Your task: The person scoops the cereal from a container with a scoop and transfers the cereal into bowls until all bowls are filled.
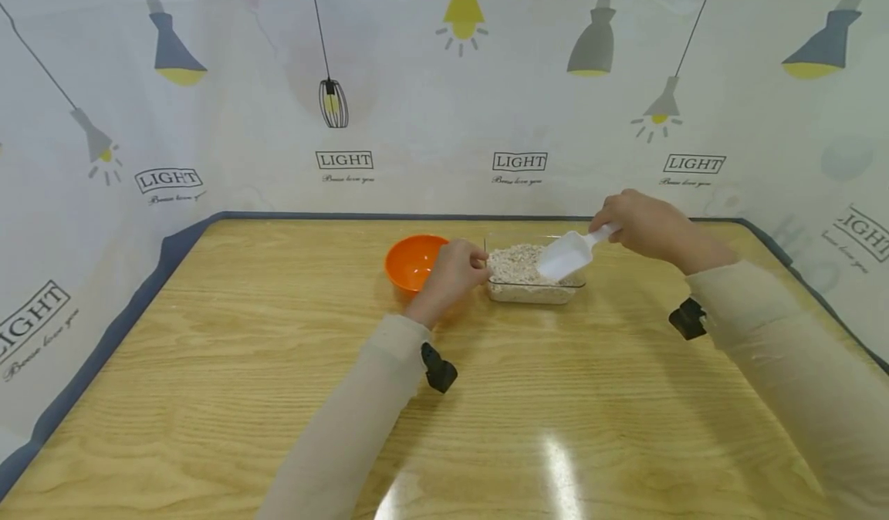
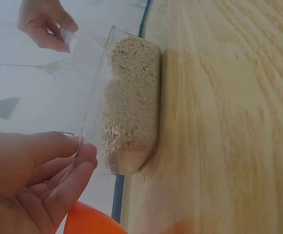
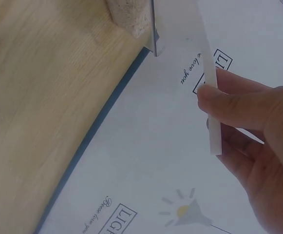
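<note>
A clear rectangular container [image 1: 531, 294] of oat flakes [image 2: 131, 97] stands on the table. My left hand [image 1: 454, 269] pinches its left rim between thumb and fingers, as the left wrist view shows. In my right hand [image 1: 642, 227] is the handle of a white plastic scoop [image 1: 568, 254], gripped between thumb and fingers. The scoop tilts down to the left, its front edge at the oats and its handle raised over the container's right side. Left of the container sits an orange bowl [image 1: 410, 261], partly hidden behind my left hand.
The wooden table [image 1: 278, 350] runs back to a white curtain [image 1: 417, 119] printed with lamps, with a dark blue edge along the tabletop. A dark wrist device [image 1: 440, 369] hangs below the left sleeve, another [image 1: 687, 319] below the right one.
</note>
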### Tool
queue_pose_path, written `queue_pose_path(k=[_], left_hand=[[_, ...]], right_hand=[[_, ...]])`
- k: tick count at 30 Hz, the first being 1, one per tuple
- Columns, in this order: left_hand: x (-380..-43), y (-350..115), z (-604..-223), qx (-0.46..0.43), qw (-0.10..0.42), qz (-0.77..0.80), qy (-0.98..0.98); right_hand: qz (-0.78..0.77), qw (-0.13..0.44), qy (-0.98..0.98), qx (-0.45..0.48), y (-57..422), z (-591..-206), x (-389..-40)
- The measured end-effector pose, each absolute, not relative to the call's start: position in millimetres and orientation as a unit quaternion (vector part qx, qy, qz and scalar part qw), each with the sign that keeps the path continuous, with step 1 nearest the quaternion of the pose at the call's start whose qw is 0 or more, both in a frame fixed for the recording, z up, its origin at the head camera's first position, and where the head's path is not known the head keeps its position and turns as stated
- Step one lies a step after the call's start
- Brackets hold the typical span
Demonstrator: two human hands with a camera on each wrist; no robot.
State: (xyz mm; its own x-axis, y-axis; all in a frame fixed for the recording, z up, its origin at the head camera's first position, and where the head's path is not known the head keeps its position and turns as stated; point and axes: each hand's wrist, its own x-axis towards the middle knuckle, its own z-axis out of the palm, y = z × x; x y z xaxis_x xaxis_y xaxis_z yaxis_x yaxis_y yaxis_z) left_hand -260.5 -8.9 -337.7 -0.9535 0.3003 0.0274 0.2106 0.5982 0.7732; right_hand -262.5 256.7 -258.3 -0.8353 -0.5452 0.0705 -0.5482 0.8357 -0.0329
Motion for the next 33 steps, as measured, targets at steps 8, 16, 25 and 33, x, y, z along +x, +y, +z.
queue_pose_path(k=[8,16,25,33], left_hand=[[-260.2,-9.6,-337.7,0.143,0.051,0.425,0.892],[-260.8,-9.9,-339.1,0.143,0.060,0.433,0.888],[-259.7,-10.5,-338.0,0.143,0.058,0.441,0.884],[-259.2,-11.0,-339.4,0.156,0.050,0.449,0.878]], right_hand=[[0.042,0.016,-0.956,0.291,253.0,-270.0,-262.6],[0.069,0.007,-0.957,0.283,252.2,-276.6,-260.0],[0.092,-0.009,-0.955,0.283,254.4,-283.3,-260.2],[0.106,0.000,-0.953,0.284,249.6,-292.8,-261.9]])
